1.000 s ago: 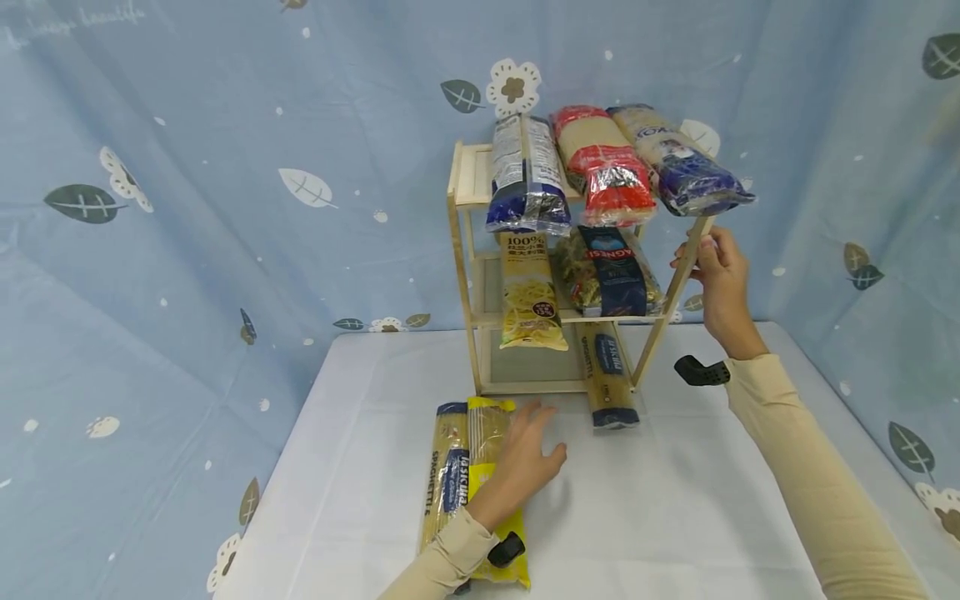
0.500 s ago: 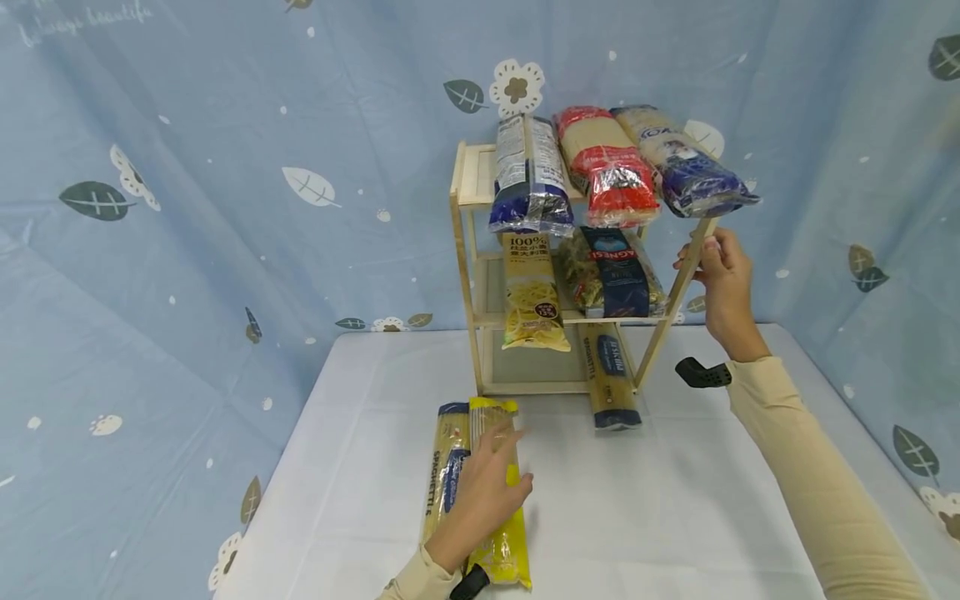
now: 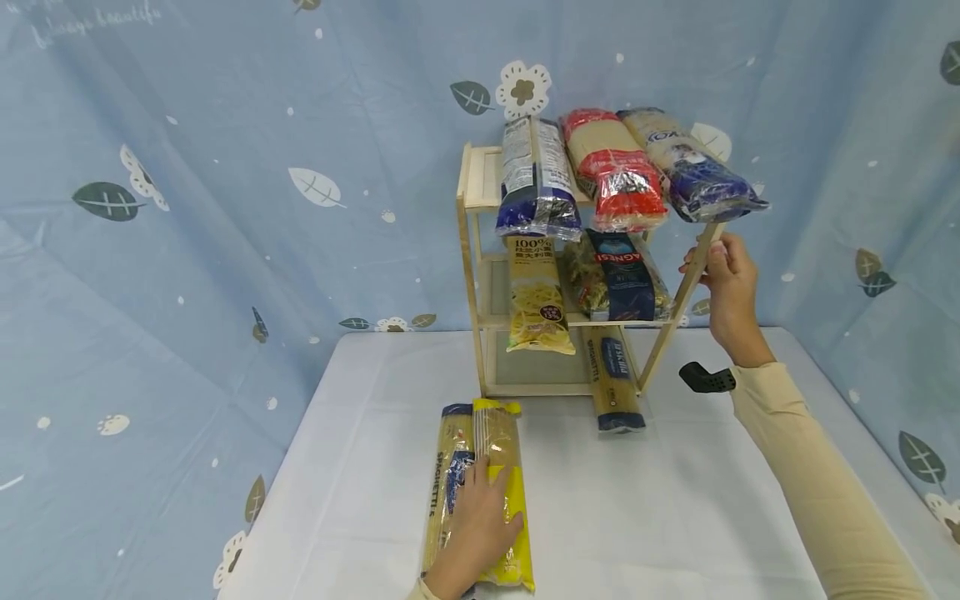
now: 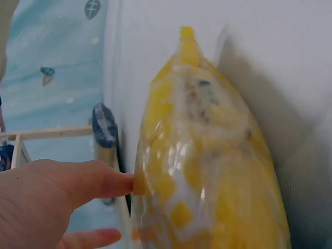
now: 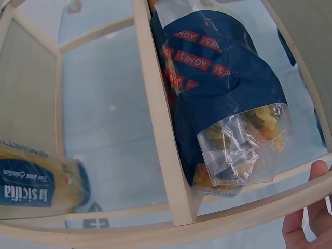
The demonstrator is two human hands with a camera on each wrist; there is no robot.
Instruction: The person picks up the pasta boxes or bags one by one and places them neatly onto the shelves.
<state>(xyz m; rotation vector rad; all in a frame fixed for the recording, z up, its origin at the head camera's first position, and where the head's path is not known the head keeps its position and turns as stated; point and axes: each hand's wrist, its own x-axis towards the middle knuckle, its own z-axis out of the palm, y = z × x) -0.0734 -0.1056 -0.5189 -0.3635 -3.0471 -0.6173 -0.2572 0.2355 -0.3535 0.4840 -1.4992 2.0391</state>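
Note:
My left hand (image 3: 480, 527) lies over a yellow pasta packet (image 3: 498, 433) on the table, fingers extended. In the left wrist view my thumb meets the side of this clear-and-yellow packet (image 4: 207, 155). Alongside it to the left is a la Sicilia spaghetti packet (image 3: 452, 429), partly hidden by the hand. My right hand (image 3: 731, 279) grips the right post of a wooden shelf rack (image 3: 471, 287). The right wrist view has the thumb and fingers on either side of the rack's post (image 5: 259, 212).
On top of the rack lie a blue-and-white packet (image 3: 536, 175), a red one (image 3: 615, 167) and a blue one (image 3: 686, 167). The middle shelf bears a yellow noodle packet (image 3: 538, 292) and an Agnesi pasta bag (image 3: 621, 275). Another spaghetti packet (image 3: 615, 375) juts from the bottom shelf.
My left hand has moved down and left from the right edge of the yellow packet to lie over it. The right hand stays on the post.

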